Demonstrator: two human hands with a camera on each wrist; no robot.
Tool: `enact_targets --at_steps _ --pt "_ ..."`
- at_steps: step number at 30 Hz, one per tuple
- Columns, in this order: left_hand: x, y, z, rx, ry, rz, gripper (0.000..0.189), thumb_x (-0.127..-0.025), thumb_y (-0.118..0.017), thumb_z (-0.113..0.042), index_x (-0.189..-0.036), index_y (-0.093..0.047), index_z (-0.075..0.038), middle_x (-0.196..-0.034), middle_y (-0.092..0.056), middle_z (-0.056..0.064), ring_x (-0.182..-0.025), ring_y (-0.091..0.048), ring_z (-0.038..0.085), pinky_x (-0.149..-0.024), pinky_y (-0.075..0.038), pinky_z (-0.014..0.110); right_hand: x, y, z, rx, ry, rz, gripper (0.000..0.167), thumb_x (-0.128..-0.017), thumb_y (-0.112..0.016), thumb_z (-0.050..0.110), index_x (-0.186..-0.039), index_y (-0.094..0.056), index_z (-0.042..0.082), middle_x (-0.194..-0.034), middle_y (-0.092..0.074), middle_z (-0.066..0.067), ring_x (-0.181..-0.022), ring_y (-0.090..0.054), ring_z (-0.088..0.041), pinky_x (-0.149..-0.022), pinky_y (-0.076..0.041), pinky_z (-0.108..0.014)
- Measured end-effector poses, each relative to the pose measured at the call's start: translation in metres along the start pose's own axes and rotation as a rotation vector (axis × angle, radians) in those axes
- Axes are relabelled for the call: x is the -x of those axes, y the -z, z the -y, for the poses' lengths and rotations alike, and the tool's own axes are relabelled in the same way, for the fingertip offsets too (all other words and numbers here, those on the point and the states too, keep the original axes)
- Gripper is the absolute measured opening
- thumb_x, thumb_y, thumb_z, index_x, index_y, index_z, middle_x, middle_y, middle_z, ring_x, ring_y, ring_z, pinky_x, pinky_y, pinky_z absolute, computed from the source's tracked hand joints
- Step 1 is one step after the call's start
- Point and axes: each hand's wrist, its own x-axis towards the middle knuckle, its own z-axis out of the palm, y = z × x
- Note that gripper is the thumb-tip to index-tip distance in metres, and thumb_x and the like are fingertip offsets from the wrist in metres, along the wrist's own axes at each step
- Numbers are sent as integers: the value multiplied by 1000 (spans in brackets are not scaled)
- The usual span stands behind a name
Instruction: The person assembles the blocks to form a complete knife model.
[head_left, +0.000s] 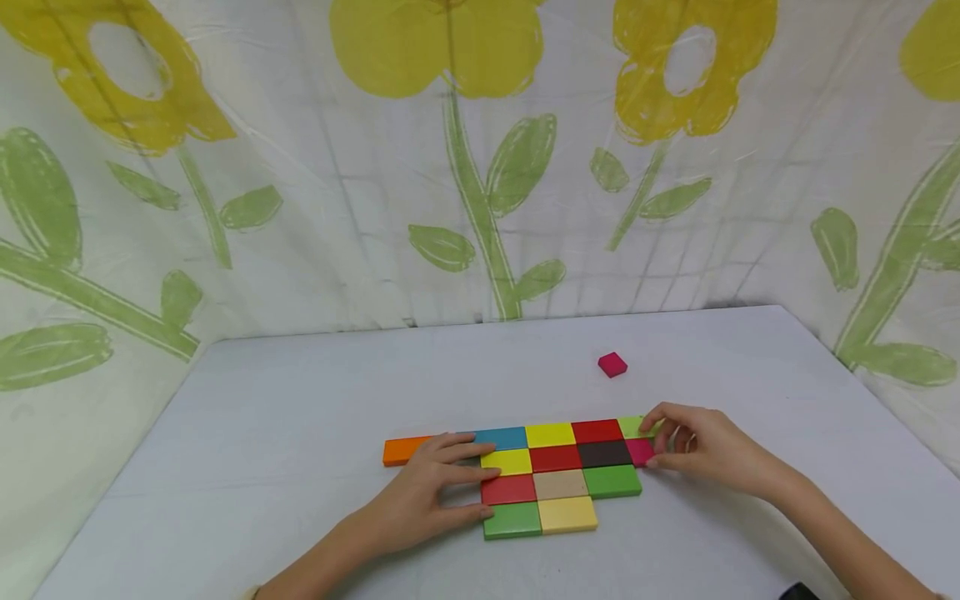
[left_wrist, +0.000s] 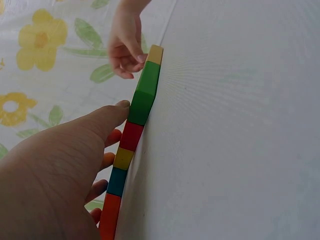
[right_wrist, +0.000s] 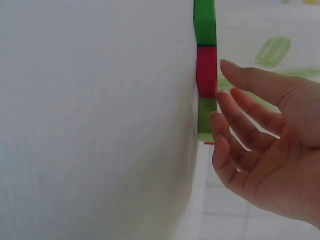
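Flat coloured blocks lie edge to edge in stepped rows in the head view. The far row holds an orange block (head_left: 402, 451), a blue block (head_left: 504, 438) and a light green block (head_left: 630, 427); a magenta block (head_left: 640, 452) ends the second row. My left hand (head_left: 427, 492) rests along the rows' left side, its fingers spread, fingertips at a yellow block (head_left: 507, 462), a red block (head_left: 507, 489) and a green block (head_left: 512, 520). At the right end, my right hand (head_left: 705, 442) has loosely bent fingers right at the magenta and light green blocks, thumb apart from them.
A loose magenta block (head_left: 612, 364) lies farther back on the white table (head_left: 300, 400). Behind the table hangs a curtain (head_left: 315, 217) with yellow flowers. A small black object (head_left: 798, 592) shows at the bottom right edge.
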Motion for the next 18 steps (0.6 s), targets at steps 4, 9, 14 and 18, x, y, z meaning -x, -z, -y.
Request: enact_targets --at_steps 4,9,14,18 --pt "0 0 1 2 -2 0 43 -98 -73 -51 -134 -75 -27 -152 -59 -11 -148 -44 26 -118 -38 62 -4 7 2 21 -13 -13 31 -87 -85 7 -113 -68 8 -87 -65 9 -72 -57 -6 -62 -52 -22" --pt "-1 -1 2 -2 -11 -3 44 -98 -72 -52 -135 -75 -28 -152 -58 -12 -148 -44 25 -118 -39 61 -20 18 6 65 -28 -39 31 -88 -85 9 -114 -68 6 -88 -65 7 -73 -57 -7 -63 -53 -23" --pt "-1 -1 2 -2 -11 -3 43 -98 -73 -51 -134 -75 -27 -152 -58 -11 -148 -44 25 -118 -38 61 -42 28 5 88 -29 -63 33 -89 -84 10 -116 -68 2 -91 -68 2 -76 -59 -11 -63 -54 -23" --pt "0 0 1 -1 -7 0 43 -98 -73 -50 -135 -75 -27 -152 -59 -11 -148 -44 26 -118 -38 62 -63 35 -4 98 -29 -61 35 -91 -82 11 -121 -68 -2 -99 -70 -6 -83 -62 -16 -67 -55 -23"
